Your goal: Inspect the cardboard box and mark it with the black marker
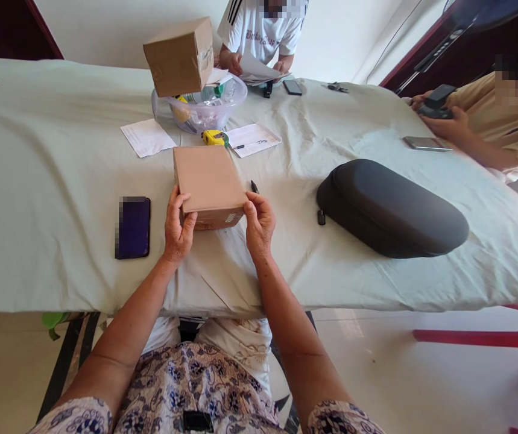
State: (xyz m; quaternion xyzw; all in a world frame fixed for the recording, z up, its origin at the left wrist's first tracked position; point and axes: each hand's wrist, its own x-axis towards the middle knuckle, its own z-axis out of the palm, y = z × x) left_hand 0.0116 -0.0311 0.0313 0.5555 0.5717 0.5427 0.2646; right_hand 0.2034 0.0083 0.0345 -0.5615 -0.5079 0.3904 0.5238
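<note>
Cardboard box [208, 178], matte brown and flat-topped, sits on the pale, creased tablecloth [69, 217], extending forward from between both hands, about equally near each. The left hand [180, 226] and right hand [261, 224] pinch its near corners; its longer axis is hard to judge.

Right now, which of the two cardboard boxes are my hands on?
The nearer cardboard box, with your left hand and right hand at its front corners. The other box sits farther off, tilted, on the translucent basin.
</note>
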